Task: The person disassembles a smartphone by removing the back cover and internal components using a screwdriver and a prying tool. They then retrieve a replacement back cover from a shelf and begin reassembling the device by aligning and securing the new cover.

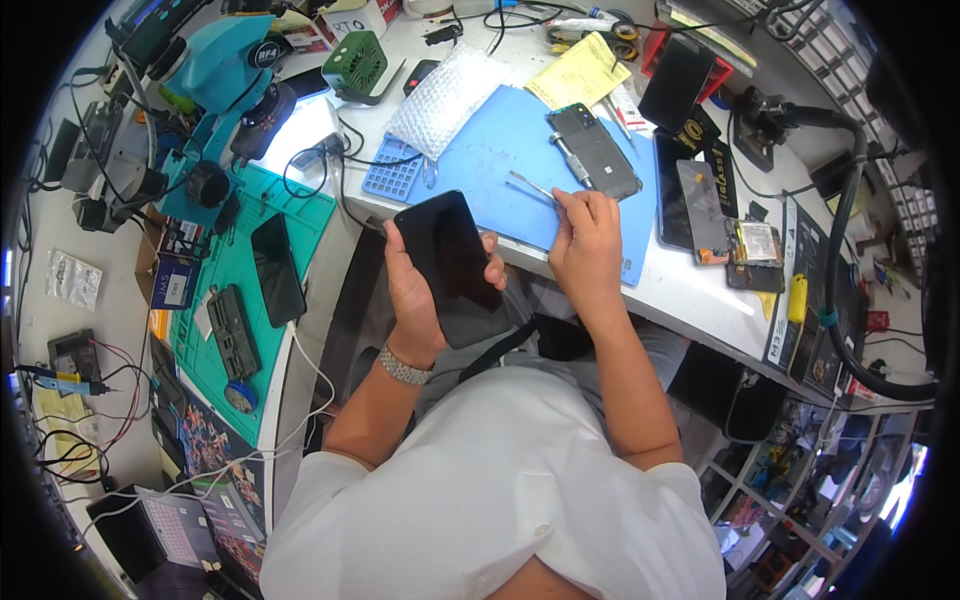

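In my left hand (415, 290), fingers wrapped round its sides, a black phone (450, 265) is tilted with its dark screen up, held over my lap at the desk edge. My right hand (585, 240) pinches a thin metal tool (532, 185), its tip pointing up and left over the blue silicone mat (475, 150). Just beyond that hand lie a phone with its back up (605, 150) and a silver screwdriver-like cylinder (568, 156). A bubble-wrap bag (440, 100) and a yellow paper (578, 70) rest at the mat's far side.
A green mat (250, 400) at left holds another phone (278, 270), cables and a dark tray (233, 330). A teal microscope (215, 55) stands behind it. At right are several phones and parts (705, 200) and a thick black bent arm (850, 240). A green fan (355, 65) sits at the back.
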A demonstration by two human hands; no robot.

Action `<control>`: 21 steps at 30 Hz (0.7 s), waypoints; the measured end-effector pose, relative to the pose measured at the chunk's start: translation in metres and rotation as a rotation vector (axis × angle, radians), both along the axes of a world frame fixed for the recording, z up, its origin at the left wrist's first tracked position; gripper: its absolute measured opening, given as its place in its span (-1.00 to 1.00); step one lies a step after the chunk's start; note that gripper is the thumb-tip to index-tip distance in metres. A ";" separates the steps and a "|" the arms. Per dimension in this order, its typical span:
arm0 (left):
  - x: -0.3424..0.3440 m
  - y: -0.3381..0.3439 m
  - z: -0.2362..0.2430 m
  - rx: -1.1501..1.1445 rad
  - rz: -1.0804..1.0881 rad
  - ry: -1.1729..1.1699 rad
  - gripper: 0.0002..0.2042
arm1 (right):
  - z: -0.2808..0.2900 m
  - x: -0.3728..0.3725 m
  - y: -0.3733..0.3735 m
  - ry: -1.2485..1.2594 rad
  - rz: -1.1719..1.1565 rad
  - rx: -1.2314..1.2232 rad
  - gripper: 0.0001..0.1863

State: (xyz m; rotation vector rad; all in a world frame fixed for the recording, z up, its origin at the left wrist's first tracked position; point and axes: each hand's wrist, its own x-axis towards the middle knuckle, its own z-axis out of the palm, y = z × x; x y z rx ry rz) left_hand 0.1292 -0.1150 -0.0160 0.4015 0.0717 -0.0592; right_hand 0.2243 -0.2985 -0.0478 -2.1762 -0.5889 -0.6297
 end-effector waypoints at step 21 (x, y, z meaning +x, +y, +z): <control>-0.004 0.005 -0.006 -0.134 -0.011 0.050 -0.23 | -0.001 -0.001 0.000 -0.010 -0.009 -0.019 -0.63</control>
